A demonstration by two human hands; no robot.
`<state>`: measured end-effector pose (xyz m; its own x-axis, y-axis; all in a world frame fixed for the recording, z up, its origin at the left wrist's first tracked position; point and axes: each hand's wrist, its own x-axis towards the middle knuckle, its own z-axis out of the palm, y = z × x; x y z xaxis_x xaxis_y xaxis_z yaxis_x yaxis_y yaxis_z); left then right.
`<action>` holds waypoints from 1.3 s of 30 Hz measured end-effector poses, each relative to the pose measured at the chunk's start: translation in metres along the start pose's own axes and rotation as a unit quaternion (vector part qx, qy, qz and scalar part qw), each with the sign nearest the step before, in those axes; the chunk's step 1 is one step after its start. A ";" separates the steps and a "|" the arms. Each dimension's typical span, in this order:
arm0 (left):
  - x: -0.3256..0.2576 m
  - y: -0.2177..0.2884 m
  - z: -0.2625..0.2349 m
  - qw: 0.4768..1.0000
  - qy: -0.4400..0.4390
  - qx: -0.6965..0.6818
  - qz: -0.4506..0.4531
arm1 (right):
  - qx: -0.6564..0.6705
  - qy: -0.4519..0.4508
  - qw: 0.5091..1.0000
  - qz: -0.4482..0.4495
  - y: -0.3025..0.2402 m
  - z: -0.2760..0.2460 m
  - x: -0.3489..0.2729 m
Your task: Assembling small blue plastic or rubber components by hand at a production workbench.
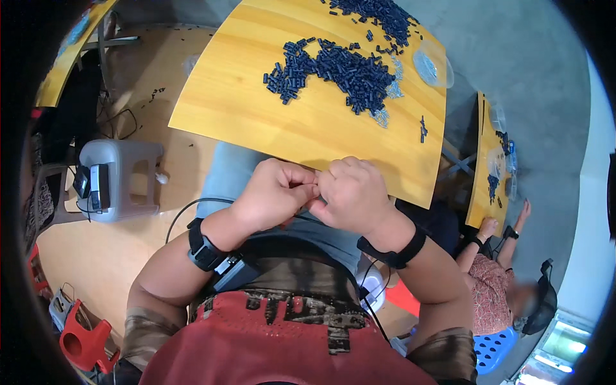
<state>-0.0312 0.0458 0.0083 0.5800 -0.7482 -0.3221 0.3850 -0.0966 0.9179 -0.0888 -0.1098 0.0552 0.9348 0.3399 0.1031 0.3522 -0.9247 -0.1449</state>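
My left hand (274, 192) and my right hand (355, 194) are curled together over my lap, just below the near edge of the yellow wooden table (256, 109). Their fingertips meet around something very small that is hidden between them. A large heap of small dark blue plastic parts (340, 67) lies on the table beyond my hands, with a few clear small pieces (385, 109) at its right side. A second dark heap (382, 16) sits at the far edge. Both wrists wear black straps.
A clear plastic lid or dish (433, 64) rests at the table's right edge. A grey plastic stool (119, 176) with devices stands at left, a red stool (86, 337) lower left. Another person (500, 282) sits at a second yellow table (487, 173) on the right.
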 end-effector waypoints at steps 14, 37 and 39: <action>-0.017 -0.001 -0.010 0.999 0.004 0.043 0.020 | 0.060 -0.003 0.998 0.002 -0.018 0.018 -0.001; 0.022 -0.018 0.019 0.977 -0.057 -0.075 -0.192 | 0.212 0.052 0.879 0.424 0.042 0.049 -0.135; 0.023 -0.021 0.016 0.977 -0.044 -0.072 -0.196 | 0.300 0.048 0.789 0.534 0.063 0.064 -0.169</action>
<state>-0.0377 0.0202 -0.0141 0.3061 -0.7273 -0.6142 0.6660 -0.2975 0.6841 -0.2215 -0.2147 -0.0348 0.7155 -0.6190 -0.3237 -0.6490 -0.4176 -0.6359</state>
